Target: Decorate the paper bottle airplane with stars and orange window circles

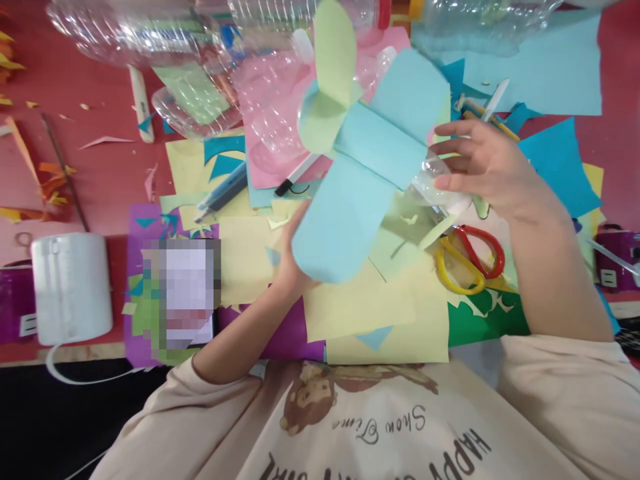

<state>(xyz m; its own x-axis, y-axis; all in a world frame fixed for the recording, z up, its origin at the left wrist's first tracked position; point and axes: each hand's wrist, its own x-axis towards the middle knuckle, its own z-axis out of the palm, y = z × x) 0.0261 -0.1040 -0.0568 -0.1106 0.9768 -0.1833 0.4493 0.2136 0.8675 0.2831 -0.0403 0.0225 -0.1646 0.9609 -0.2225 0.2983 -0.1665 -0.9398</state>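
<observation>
A model plane [383, 143] is held up over the table, with broad light-blue paper wings and pale-green rounded paper pieces [335, 57] at its far left end. Clear plastic shows at its right end. My left hand [295, 263] grips it from below the near wing, which hides most of the fingers. Beside the plane's right end, my right hand [480, 163] is open with its fingers apart. Scissors [467, 260] with red and yellow handles lie below my right hand, their blades partly covered.
Cream paper sheets [375, 307] and scraps cover the table. Clear plastic bottles [140, 30] lie along the back. A black-capped marker [297, 175], a blue pen [223, 190], a cutter knife [141, 103] and a white case [73, 287] lie around; a phone [187, 293] is blurred out.
</observation>
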